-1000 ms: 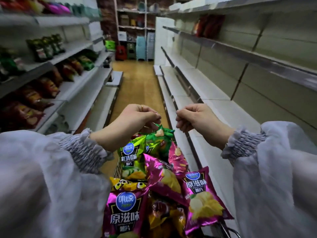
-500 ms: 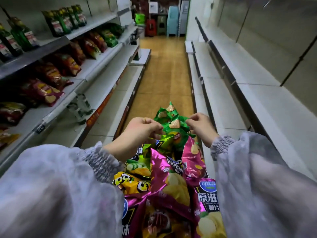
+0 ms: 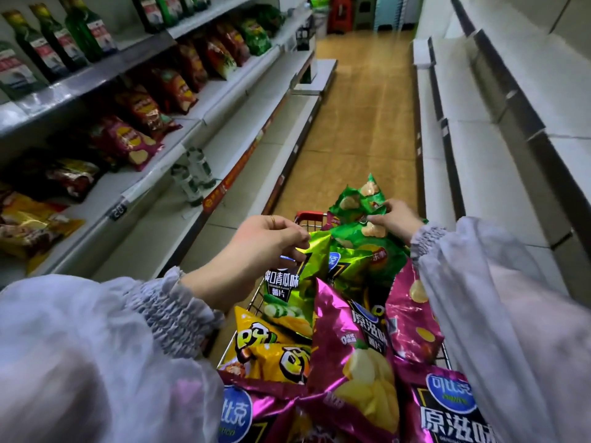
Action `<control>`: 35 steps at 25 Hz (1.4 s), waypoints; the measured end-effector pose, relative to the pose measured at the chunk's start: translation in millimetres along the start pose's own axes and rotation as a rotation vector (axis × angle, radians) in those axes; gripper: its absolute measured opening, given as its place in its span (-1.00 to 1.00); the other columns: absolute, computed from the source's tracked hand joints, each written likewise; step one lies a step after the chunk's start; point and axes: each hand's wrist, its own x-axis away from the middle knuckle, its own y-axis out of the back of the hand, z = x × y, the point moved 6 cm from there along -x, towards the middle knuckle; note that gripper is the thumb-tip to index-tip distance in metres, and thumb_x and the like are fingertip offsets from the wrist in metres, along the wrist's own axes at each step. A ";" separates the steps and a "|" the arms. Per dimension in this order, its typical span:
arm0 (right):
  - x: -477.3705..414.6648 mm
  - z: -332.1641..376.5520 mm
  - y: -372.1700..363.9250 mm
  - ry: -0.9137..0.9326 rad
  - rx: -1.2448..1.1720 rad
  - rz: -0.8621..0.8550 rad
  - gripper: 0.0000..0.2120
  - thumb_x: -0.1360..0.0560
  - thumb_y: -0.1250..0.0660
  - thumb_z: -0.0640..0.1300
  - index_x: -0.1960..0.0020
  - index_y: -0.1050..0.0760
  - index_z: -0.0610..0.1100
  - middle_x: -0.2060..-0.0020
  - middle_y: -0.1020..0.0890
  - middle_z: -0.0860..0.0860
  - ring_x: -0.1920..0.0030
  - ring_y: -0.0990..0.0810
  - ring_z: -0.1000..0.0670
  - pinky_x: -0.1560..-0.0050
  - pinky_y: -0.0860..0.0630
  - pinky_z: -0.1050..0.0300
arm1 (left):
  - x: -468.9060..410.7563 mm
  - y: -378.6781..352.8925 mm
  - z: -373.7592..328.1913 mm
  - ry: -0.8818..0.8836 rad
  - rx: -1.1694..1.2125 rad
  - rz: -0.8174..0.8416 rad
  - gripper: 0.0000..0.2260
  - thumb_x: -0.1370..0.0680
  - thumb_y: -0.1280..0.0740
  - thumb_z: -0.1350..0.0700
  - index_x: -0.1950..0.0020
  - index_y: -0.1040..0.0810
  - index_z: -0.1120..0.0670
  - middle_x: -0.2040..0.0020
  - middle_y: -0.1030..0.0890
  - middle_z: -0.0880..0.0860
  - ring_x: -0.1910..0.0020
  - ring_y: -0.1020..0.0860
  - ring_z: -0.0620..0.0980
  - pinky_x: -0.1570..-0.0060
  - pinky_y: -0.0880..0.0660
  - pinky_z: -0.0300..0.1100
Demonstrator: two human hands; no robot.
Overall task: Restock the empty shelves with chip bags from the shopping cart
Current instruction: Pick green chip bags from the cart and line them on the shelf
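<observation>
White empty shelves (image 3: pixel 479 161) run near to far along your right. Shopping cart (image 3: pixel 311 215) stands directly ahead, heaped full. Green bag (image 3: pixel 358 199) sits at its far end, extending far-left from the grip of your right hand (image 3: pixel 395 219), which pinches it and is nearer the shelves. Left hand (image 3: pixel 265 241) pinches the lime bag (image 3: pixel 287 282) by its top.

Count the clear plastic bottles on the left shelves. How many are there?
2. The near bottle stands on the low left shelf; the far bottle stands beside it, further down the aisle. More may be hidden.
</observation>
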 end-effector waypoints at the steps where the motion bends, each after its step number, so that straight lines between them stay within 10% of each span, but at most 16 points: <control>1: -3.2 -2.9 -4.0 0.003 0.017 -0.022 -0.63 -0.46 -0.39 -0.16 -0.22 -0.47 -0.26 -0.15 -0.57 -0.23 -0.15 -0.53 -0.21 -0.20 -0.45 -0.08 | -2.6 1.9 1.8 0.003 -0.002 -0.005 -0.94 -0.54 -0.31 0.27 0.10 -0.55 0.22 0.24 -0.60 0.09 0.50 -0.53 -0.19 0.46 -0.49 -0.36; 13: 63.4 11.5 56.5 0.269 -0.177 -0.264 -0.82 -0.45 -0.36 -0.28 0.18 -0.51 -0.01 0.20 -0.56 -0.06 0.15 -0.50 -0.02 0.07 -0.48 0.05 | -6.3 -18.8 4.8 -0.044 -0.053 0.058 -0.96 -0.50 -0.36 0.25 0.11 -0.53 0.13 0.19 -0.56 0.06 0.25 -0.53 -0.06 0.32 -0.47 -0.32; 21: 138.7 119.5 87.1 0.722 -0.304 -0.075 -0.80 -0.43 -0.33 -0.42 0.09 -0.51 -0.14 0.33 -0.57 0.15 0.27 -0.51 0.21 0.21 -0.44 0.36 | 3.5 -25.2 -52.3 -0.468 -0.561 -0.079 -0.10 -0.23 -0.56 -0.11 -0.48 -0.22 -0.01 -0.40 -0.31 0.05 -0.42 -0.25 0.01 -0.44 -0.18 -0.05; 30: 73.1 122.7 36.9 0.488 -0.672 0.068 -0.85 -0.58 -0.20 -0.11 0.09 -0.50 -0.11 0.25 -0.64 0.04 0.22 -0.60 0.09 0.22 -0.52 0.26 | -25.2 26.8 -50.0 -0.262 -0.572 -0.153 -0.59 -0.24 -0.55 -0.16 0.10 -0.63 0.09 0.20 -0.69 0.07 0.19 -0.66 0.06 0.08 -0.60 0.05; 35: -19.5 20.6 8.2 0.094 -0.118 -0.129 -0.45 -0.44 -0.41 0.02 -0.29 -0.35 -0.25 -0.07 -0.50 -0.10 -0.08 -0.49 -0.06 0.00 -0.43 0.15 | -31.3 82.0 -48.0 -0.223 -0.144 -0.272 -0.78 -0.30 -0.54 0.04 0.23 -0.56 0.09 0.42 -0.66 -0.02 0.45 -0.63 -0.13 0.42 -0.60 -0.24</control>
